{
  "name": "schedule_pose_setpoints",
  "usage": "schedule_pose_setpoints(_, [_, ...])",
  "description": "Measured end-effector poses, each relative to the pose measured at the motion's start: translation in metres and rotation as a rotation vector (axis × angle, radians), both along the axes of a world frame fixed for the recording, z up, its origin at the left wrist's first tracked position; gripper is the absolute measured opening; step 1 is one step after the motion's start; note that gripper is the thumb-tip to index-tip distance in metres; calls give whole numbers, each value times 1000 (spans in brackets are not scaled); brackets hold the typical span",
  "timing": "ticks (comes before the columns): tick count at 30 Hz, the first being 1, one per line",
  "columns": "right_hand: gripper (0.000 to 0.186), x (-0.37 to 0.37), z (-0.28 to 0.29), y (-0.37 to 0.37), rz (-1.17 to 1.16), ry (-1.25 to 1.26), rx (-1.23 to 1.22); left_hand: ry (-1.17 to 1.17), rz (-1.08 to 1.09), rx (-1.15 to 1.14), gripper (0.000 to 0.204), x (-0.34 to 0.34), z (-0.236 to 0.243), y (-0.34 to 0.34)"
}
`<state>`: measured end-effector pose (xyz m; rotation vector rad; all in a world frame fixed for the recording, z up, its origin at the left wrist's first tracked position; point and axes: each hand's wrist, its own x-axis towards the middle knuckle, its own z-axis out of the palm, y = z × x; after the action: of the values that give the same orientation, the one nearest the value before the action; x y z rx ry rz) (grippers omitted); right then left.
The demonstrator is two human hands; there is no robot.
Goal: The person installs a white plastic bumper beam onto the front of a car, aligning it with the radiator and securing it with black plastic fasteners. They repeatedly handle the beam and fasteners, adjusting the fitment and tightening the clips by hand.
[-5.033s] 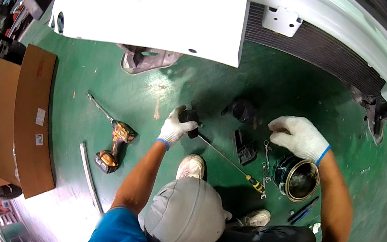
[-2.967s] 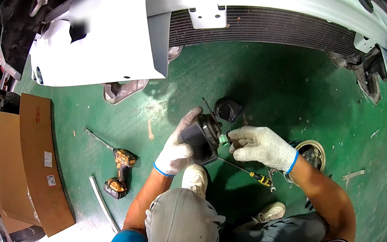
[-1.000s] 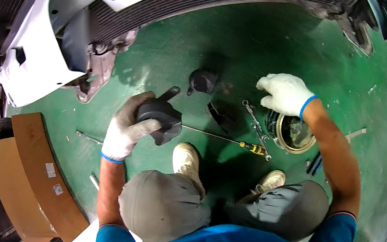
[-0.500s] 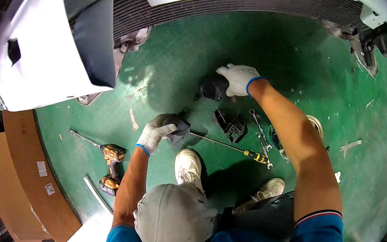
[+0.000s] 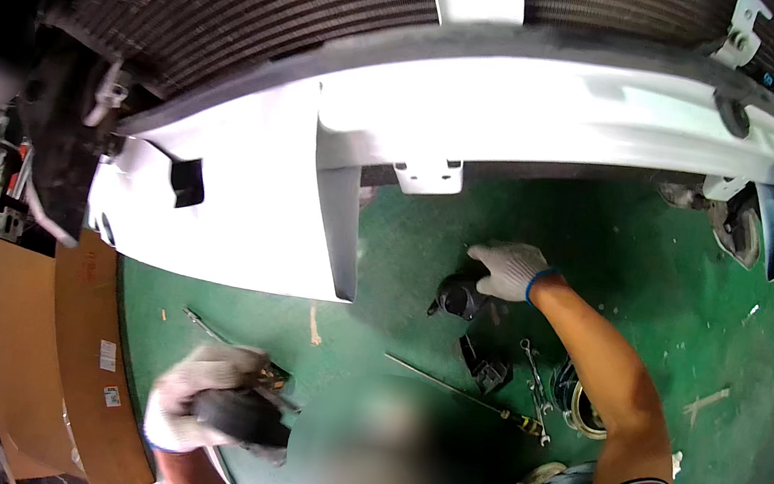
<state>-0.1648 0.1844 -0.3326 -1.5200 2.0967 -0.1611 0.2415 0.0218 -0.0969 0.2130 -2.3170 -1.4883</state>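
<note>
My left hand (image 5: 198, 397), in a white glove, is blurred at the lower left and is shut on a dark, rounded black part (image 5: 240, 413), held close to my body. My right hand (image 5: 507, 267), also gloved, stretches out over the green floor (image 5: 659, 316). Its fingers lie flat on top of a second black part (image 5: 457, 300), which sits on the floor just under the white car bumper (image 5: 335, 183). I cannot see the fingers closing around that part.
A third black part (image 5: 485, 365), a wrench (image 5: 533, 379), a long screwdriver (image 5: 473, 401) and a round lamp ring (image 5: 575, 412) lie by my right arm. Cardboard sheets (image 5: 52, 341) lie at the left. The radiator grille (image 5: 272, 11) fills the top.
My left hand has drawn the black part down and toward me, to the lower left. My right hand stays at the part on the floor. The bumper now fills more of the view.
</note>
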Motion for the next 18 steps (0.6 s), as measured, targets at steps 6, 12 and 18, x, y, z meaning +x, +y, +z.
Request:
schedule_pose_setpoints(6, [48, -4, 39, 16, 42, -8, 30, 263, 181, -202, 69, -71, 99, 11])
schedule_pose_setpoints(12, [39, 4, 57, 41, 66, -85, 8, 262, 36, -140, 89, -161, 148, -7])
schedule_pose_setpoints(18, [47, 0, 46, 70, 57, -80, 52, 242, 31, -27, 75, -220, 147, -25])
